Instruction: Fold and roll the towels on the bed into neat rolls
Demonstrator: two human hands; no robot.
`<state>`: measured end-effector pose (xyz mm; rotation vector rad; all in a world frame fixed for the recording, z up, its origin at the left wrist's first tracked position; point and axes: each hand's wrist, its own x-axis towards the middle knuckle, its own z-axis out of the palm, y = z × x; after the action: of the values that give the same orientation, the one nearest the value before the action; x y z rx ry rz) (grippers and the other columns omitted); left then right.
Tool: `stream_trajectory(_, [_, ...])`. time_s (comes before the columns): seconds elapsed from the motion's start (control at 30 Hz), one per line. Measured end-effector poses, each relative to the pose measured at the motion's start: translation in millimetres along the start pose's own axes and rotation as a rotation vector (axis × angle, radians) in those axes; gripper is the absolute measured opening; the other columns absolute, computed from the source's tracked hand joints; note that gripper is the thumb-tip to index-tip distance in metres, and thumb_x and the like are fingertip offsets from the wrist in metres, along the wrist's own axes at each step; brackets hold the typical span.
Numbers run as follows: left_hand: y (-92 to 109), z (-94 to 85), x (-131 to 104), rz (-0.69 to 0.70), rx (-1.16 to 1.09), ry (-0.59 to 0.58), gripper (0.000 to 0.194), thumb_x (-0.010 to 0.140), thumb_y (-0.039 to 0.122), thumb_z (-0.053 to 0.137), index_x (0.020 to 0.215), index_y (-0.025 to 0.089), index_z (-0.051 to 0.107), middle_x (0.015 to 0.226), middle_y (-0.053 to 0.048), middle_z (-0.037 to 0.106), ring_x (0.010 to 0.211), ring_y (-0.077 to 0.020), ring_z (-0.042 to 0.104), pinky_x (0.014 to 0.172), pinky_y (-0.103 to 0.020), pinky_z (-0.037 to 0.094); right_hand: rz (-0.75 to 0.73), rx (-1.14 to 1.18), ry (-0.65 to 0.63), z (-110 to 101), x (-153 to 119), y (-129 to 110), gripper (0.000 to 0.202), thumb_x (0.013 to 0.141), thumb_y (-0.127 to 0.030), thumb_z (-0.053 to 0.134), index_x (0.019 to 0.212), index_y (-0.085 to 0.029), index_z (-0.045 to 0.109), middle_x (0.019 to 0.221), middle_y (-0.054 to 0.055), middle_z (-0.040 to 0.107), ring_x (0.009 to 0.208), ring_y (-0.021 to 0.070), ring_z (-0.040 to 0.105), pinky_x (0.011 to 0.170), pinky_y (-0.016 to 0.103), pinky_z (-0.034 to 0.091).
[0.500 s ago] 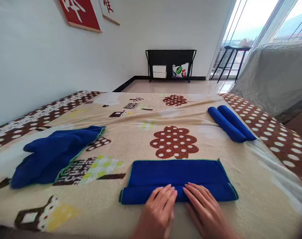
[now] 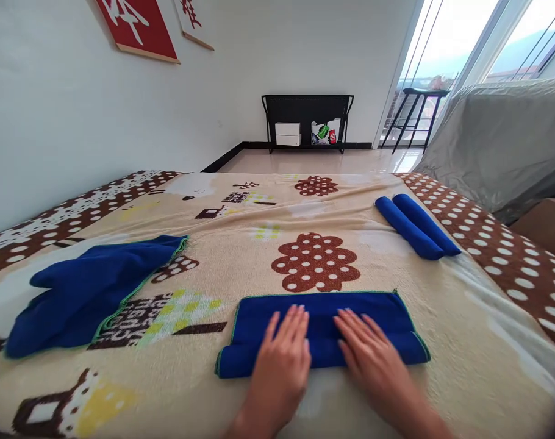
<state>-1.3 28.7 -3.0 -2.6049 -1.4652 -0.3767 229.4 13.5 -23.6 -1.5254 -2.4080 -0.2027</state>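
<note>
A partly rolled blue towel point(image 2: 323, 332) on the bed point(image 2: 465, 317) is pressed flat under the left hand point(image 2: 282, 356) and right hand point(image 2: 369, 353). Fingers are extended, grasping nothing, so the roll is kept even. Finished rolls point(image 2: 417, 225) are set well apart.

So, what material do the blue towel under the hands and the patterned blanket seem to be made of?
The blue towel, under the left hand and right hand, looks like microfibre cloth: matte, short even pile, with a thin green stitched edge. The patterned blanket looks like plush fleece: a soft fuzzy surface with printed shapes and gentle wrinkles. Neither fibre can be confirmed by sight.
</note>
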Motion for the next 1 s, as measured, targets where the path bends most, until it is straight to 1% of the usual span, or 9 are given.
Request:
stream_trajectory(0.07, [8,2.4,18,0.058,-0.098,-0.112,0.051,0.1,0.029,0.036,0.15,0.02,0.038,0.154,-0.001,0.042,0.14,-0.0169,0.043,0.114,-0.038,0.037,-0.069,0.083,-0.116,1,20,-10,0.046,0.102,-0.032,0.034,0.147,-0.023,0.044,0.151,-0.002,0.041,0.14,0.0159,0.04,0.114,0.039,0.038])
stream_trajectory(0.1, [4,3.6,21,0.038,-0.116,-0.141,0.051,0.101,0.034,0.036,0.15,0.022,0.036,0.155,-0.001,0.041,0.141,-0.0177,0.042,0.113,-0.039,0.038,-0.037,0.1,-0.147,2,23,-6,0.048,0.103,-0.036,0.033,0.148,-0.024,0.041,0.152,-0.002,0.039,0.141,0.017,0.039,0.113,0.041,0.039])
stream_trajectory(0.17, [-18,5.8,15,-0.083,-0.091,-0.146,0.054,0.101,0.043,0.036,0.152,0.025,0.034,0.156,-0.002,0.039,0.142,-0.0212,0.041,0.115,-0.044,0.036,0.113,0.097,-0.156,7,18,20,0.054,0.102,-0.048,0.032,0.151,-0.024,0.036,0.155,0.001,0.034,0.143,0.0209,0.035,0.115,0.048,0.036])
stream_trajectory(0.23, [-46,7.8,-1,-0.233,-0.031,-0.122,0.058,0.1,0.047,0.037,0.153,0.026,0.03,0.156,-0.004,0.038,0.143,-0.0244,0.038,0.116,-0.05,0.031,0.25,0.099,-0.144,12,2,58,0.061,0.1,-0.055,0.032,0.154,-0.026,0.029,0.158,0.002,0.029,0.146,0.0231,0.03,0.117,0.052,0.032])
stream_trajectory(0.3, [-66,9.4,-16,-0.33,0.008,-0.113,0.06,0.099,0.049,0.037,0.154,0.027,0.027,0.157,-0.004,0.036,0.144,-0.0257,0.037,0.117,-0.054,0.028,0.3,0.133,-0.16,16,-15,88,0.062,0.1,-0.056,0.03,0.156,-0.029,0.022,0.159,0.0,0.025,0.147,0.0225,0.025,0.119,0.052,0.028])
stream_trajectory(0.37, [-74,10.4,-25,-0.359,0.017,-0.121,0.061,0.099,0.05,0.035,0.155,0.027,0.026,0.158,-0.004,0.034,0.145,-0.0262,0.035,0.118,-0.055,0.026,0.306,0.169,-0.181,19,-24,103,0.062,0.101,-0.056,0.029,0.156,-0.032,0.019,0.16,-0.002,0.022,0.148,0.0216,0.022,0.121,0.052,0.025])
stream_trajectory(0.6, [-68,11.3,-24,-0.371,-0.01,-0.15,0.062,0.099,0.052,0.034,0.155,0.028,0.024,0.16,-0.002,0.031,0.147,-0.0255,0.031,0.119,-0.053,0.027,0.314,0.192,-0.152,21,-22,94,0.061,0.1,-0.056,0.029,0.157,-0.034,0.018,0.161,-0.003,0.022,0.149,0.0216,0.022,0.121,0.051,0.023])
stream_trajectory(0.77, [-70,10.7,-24,-0.379,-0.016,-0.166,0.061,0.099,0.052,0.033,0.155,0.027,0.025,0.16,-0.002,0.03,0.147,-0.0253,0.03,0.119,-0.054,0.026,0.303,0.187,-0.123,21,-24,97,0.061,0.1,-0.054,0.03,0.156,-0.033,0.021,0.16,-0.002,0.025,0.148,0.0227,0.024,0.121,0.05,0.024])
stream_trajectory(1.0, [-67,8.7,-23,-0.372,-0.018,-0.146,0.061,0.1,0.049,0.035,0.155,0.025,0.025,0.159,-0.004,0.033,0.147,-0.026,0.032,0.119,-0.057,0.023,0.302,0.199,-0.146,20,-24,97,0.06,0.101,-0.054,0.029,0.156,-0.034,0.019,0.161,-0.003,0.022,0.149,0.021,0.021,0.122,0.051,0.022])
